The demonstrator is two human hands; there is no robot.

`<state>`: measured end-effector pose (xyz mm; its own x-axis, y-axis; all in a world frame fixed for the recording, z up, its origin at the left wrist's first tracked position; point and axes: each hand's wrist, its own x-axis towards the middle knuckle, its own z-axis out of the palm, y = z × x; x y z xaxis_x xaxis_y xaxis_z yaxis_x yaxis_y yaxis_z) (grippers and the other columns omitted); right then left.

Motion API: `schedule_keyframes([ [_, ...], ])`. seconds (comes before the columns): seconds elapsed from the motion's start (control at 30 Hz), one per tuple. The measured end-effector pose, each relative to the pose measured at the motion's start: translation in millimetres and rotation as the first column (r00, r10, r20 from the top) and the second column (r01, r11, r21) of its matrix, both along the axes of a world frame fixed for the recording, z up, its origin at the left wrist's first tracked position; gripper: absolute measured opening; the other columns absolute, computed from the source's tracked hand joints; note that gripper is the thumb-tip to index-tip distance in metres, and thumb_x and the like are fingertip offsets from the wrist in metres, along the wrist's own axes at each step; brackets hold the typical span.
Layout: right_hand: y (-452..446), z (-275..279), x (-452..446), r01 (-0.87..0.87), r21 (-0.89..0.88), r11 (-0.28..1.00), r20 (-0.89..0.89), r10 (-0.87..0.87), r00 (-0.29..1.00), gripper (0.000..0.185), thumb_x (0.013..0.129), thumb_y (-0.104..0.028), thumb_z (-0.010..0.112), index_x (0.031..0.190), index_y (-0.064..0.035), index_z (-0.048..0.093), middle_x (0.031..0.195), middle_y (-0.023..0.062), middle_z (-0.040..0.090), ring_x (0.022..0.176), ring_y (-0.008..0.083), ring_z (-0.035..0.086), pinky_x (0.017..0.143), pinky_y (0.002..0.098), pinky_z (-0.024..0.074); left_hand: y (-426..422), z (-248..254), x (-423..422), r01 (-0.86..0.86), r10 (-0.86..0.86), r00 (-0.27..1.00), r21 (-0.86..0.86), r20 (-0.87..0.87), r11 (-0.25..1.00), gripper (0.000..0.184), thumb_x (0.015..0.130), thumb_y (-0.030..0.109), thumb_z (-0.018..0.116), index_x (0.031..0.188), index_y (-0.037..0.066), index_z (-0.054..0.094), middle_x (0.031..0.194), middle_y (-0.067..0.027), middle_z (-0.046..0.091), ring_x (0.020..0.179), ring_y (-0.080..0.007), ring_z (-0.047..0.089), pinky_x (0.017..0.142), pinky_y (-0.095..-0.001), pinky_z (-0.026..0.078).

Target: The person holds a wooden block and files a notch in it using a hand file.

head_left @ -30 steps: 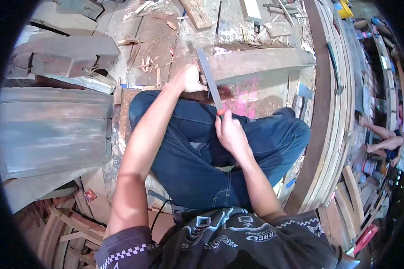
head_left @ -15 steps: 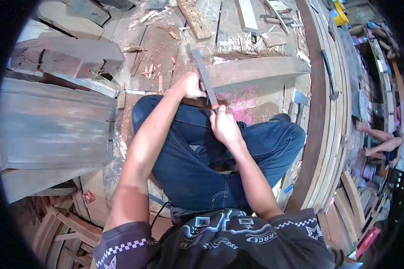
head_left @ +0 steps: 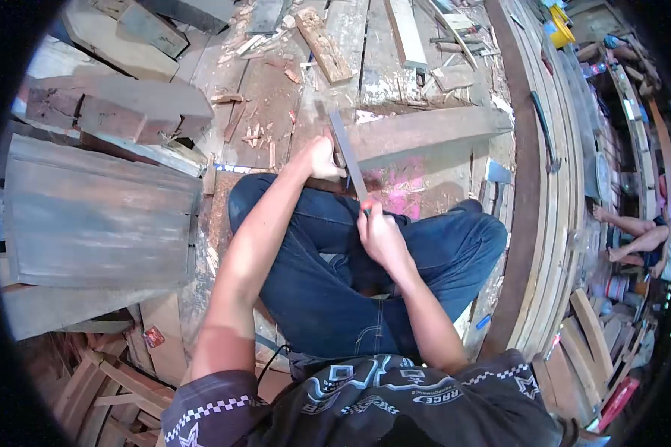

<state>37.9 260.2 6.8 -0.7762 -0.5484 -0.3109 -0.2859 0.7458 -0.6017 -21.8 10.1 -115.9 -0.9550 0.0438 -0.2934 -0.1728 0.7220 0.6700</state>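
Observation:
My right hand [head_left: 381, 231] is closed round the red and green handle of a long flat metal file [head_left: 348, 154], which slants up and to the left. Close to the blade's left side, my left hand [head_left: 322, 159] is closed on something I cannot make out; a small dark blue piece shows by its fingertips. A thick curved wooden piece [head_left: 429, 132] lies just beyond my legs, its left end beside the file. Where the blade meets the thing at my left hand is hard to tell.
Wood chips and offcuts [head_left: 324, 46] litter the plank floor. Big timber blocks [head_left: 101, 216] stand at the left. Long boards [head_left: 533, 246] run along the right, with a hammer [head_left: 546, 134] on them. A hatchet [head_left: 497, 172] lies by my right knee. Another person's bare legs [head_left: 637, 238] show far right.
The view has shifted, so the scene sits lower in the picture. My right hand and the file have moved slightly back and forth along the blade's line. Both hands keep their hold.

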Motion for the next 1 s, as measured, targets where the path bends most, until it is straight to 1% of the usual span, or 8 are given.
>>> schedule_keyframes([
  [0.13,18.4,-5.4,9.6,0.009,0.085,0.996,-0.009,-0.008,1.000,0.030,0.097,-0.022,0.052,0.108,0.0059,0.046,0.074,0.0345,0.064,0.074,0.0530,0.065,0.067,0.0610,0.0521,4.8,13.9,6.9,-0.090,0.089,0.983,-0.002,-0.161,0.996,0.076,0.058,0.041,0.090,0.118,0.004,0.061,0.098,-0.0207,0.069,0.094,-0.0367,0.068,0.085,-0.0412,0.055],
  [0.17,10.7,-8.3,5.2,0.018,0.047,0.999,-0.032,-0.017,0.999,0.030,0.098,-0.022,0.051,0.107,0.0063,0.047,0.074,0.0346,0.064,0.075,0.0531,0.065,0.067,0.0610,0.0522,3.3,10.4,5.9,0.029,0.027,0.940,0.156,-0.340,0.987,0.079,0.058,0.042,0.089,0.120,0.003,0.059,0.102,-0.0225,0.068,0.096,-0.0375,0.068,0.087,-0.0418,0.054],
  [0.27,-18.9,-20.4,-18.8,0.003,-0.018,1.000,-0.080,-0.004,0.997,0.031,0.099,-0.023,0.049,0.103,0.0074,0.049,0.074,0.0355,0.063,0.075,0.0534,0.065,0.068,0.0598,0.0529,6.7,35.0,3.2,-0.016,0.016,1.000,0.035,0.021,0.999,0.081,0.058,0.042,0.090,0.122,0.003,0.058,0.105,-0.0228,0.067,0.097,-0.0385,0.067,0.088,-0.0426,0.054],
  [0.4,-15.1,-6.8,-14.8,-0.003,-0.003,1.000,-0.123,0.002,0.992,0.030,0.099,-0.023,0.050,0.101,0.0065,0.047,0.075,0.0367,0.063,0.075,0.0544,0.064,0.068,0.0608,0.0529,8.8,20.0,9.0,-0.094,0.091,0.974,-0.004,-0.207,0.996,0.074,0.058,0.035,0.089,0.118,0.002,0.061,0.098,-0.0243,0.069,0.095,-0.0382,0.068,0.085,-0.0421,0.056],
  [0.53,24.1,-2.9,19.1,-0.003,0.150,0.989,0.031,-0.002,1.000,0.032,0.098,-0.026,0.052,0.105,0.0041,0.045,0.077,0.0364,0.064,0.076,0.0540,0.065,0.068,0.0614,0.0525,10.0,24.6,8.1,-0.152,0.161,0.979,0.080,-0.122,0.985,0.077,0.059,0.032,0.090,0.122,0.001,0.057,0.098,-0.0250,0.069,0.098,-0.0389,0.067,0.087,-0.0417,0.055],
  [0.57,21.1,-1.9,19.4,0.007,0.156,0.988,0.012,-0.009,1.000,0.030,0.098,-0.025,0.052,0.104,0.0038,0.046,0.076,0.0362,0.064,0.076,0.0529,0.065,0.067,0.0619,0.0523,6.1,16.1,6.7,-0.014,0.017,0.974,0.016,-0.228,1.000,0.103,0.058,0.042,0.090,0.133,-0.007,0.038,0.103,-0.0259,0.067,0.097,-0.0388,0.068,0.087,-0.0419,0.054],
  [0.77,-22.7,-20.0,-16.9,-0.016,0.044,0.999,-0.051,0.019,0.999,0.029,0.099,-0.022,0.051,0.104,0.0071,0.048,0.080,0.0359,0.064,0.081,0.0540,0.063,0.071,0.0603,0.0512,3.1,-7.5,3.5,-0.067,0.071,0.996,0.076,-0.056,0.995,0.094,0.060,0.042,0.090,0.129,-0.001,0.043,0.099,-0.0214,0.068,0.092,-0.0373,0.068,0.082,-0.0414,0.055],
  [1.0,1.1,-8.9,3.7,0.002,0.108,0.994,-0.036,0.002,0.999,0.031,0.097,-0.024,0.053,0.105,0.0059,0.049,0.079,0.0362,0.064,0.079,0.0531,0.065,0.071,0.0600,0.0534,2.8,-12.7,2.2,-0.042,0.034,0.960,-0.023,-0.277,0.999,0.097,0.058,0.043,0.090,0.119,-0.018,0.047,0.091,-0.0290,0.068,0.087,-0.0359,0.070,0.080,-0.0406,0.057],
])
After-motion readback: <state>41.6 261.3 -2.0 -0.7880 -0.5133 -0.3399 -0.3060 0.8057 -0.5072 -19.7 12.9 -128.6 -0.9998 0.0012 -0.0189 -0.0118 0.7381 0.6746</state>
